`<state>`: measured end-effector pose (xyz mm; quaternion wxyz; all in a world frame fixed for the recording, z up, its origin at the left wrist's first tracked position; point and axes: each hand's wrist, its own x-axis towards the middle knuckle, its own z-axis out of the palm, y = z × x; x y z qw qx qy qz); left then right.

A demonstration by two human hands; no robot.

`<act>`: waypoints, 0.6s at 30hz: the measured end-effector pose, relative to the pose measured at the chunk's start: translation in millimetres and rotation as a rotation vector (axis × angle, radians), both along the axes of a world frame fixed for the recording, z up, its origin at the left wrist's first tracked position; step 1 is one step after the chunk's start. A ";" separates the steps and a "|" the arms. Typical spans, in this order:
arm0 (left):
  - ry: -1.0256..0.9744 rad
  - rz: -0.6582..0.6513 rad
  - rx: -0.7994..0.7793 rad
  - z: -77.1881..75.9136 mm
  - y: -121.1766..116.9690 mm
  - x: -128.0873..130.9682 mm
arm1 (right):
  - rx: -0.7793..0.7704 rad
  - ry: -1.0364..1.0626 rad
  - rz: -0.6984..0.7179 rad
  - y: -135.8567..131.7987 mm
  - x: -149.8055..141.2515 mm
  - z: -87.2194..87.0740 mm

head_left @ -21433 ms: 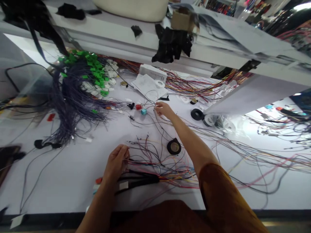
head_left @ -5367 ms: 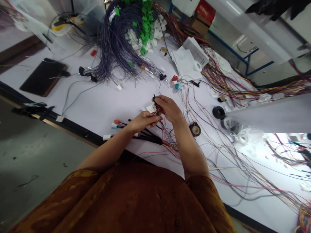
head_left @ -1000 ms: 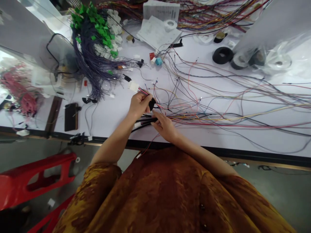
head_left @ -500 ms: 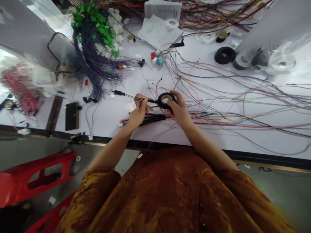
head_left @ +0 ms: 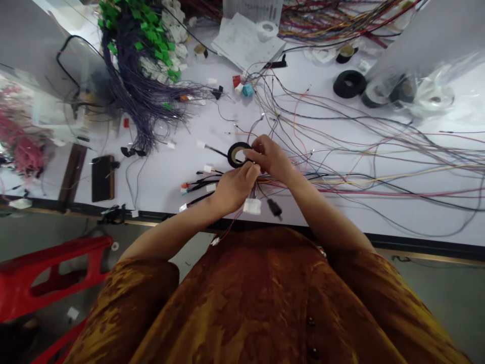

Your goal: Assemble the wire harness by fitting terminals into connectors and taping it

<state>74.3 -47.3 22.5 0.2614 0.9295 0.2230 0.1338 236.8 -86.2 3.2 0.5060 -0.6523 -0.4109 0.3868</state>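
My left hand (head_left: 235, 189) and my right hand (head_left: 270, 157) meet over a bundle of coloured wires (head_left: 265, 179) on the white table top (head_left: 166, 172). My left hand grips the bundle. The fingers of my right hand pinch wires beside a roll of black electrical tape (head_left: 237, 154), which stands just left of them. Below my hands hang a white connector (head_left: 252, 206) and a black connector (head_left: 274, 208) on the wire ends. Where the tape meets the wires is hidden by my fingers.
A purple wire bunch with green and white tags (head_left: 140, 86) lies upper left. Papers (head_left: 246, 43), black tape rolls (head_left: 349, 84) and a clear plastic bag (head_left: 428, 91) lie farther back. Loose wires spread right. A red stool (head_left: 56, 278) stands on the floor, below the table's front edge (head_left: 151, 221).
The tape roll has shifted left, out of my right hand's grip. My hands have drawn closer over the bundle, and the white connector now hangs below them.
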 end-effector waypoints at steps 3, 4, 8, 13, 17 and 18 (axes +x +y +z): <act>0.053 -0.115 0.123 0.8 3.9 -1.9 | -0.082 0.138 0.093 19.6 10.3 -2.5; -0.023 -0.078 0.062 -0.2 8.9 -2.9 | -0.098 0.196 0.084 21.0 10.7 -4.8; -0.381 0.295 -0.439 -14.6 30.6 -4.8 | -0.069 0.295 -0.086 5.8 3.5 -14.4; -0.360 0.297 -0.712 -40.9 38.8 8.0 | 0.019 0.246 -0.181 -12.8 -5.1 -24.5; -0.359 0.337 -0.668 -49.3 39.9 15.3 | -0.024 0.304 -0.215 -17.3 -1.1 -23.9; -0.353 0.359 -0.662 -48.4 41.4 15.3 | -0.033 0.312 -0.219 -20.1 -1.9 -21.7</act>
